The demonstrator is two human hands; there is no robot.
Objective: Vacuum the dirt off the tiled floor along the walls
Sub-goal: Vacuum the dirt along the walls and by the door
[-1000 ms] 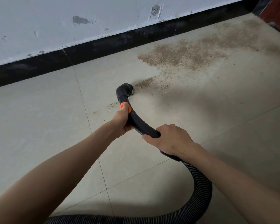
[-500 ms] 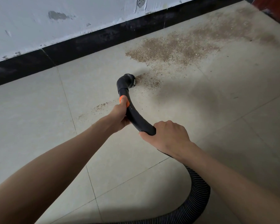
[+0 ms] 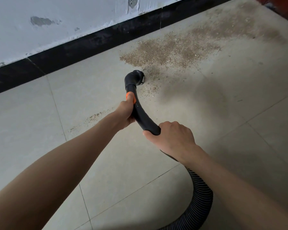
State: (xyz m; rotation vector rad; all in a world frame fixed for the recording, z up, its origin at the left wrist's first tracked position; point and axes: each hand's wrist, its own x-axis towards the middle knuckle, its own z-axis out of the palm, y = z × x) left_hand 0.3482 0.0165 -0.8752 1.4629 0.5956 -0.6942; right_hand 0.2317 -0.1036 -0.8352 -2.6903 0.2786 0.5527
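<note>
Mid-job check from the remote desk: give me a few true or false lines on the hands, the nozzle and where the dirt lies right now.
1. Both hands grip the black vacuum pipe. True: left hand, right hand.
2. The nozzle sits in the middle of the big dirt patch. False: it is at the patch's near edge.
3. A thin dirt streak lies left of the pipe. True.
4. The skirting is white. False: black, under a pale wall.

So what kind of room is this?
Probably a bare indoor room, perhaps being renovated: a tiled floor, a scuffed white wall with black skirting, and dirt along it.
</note>
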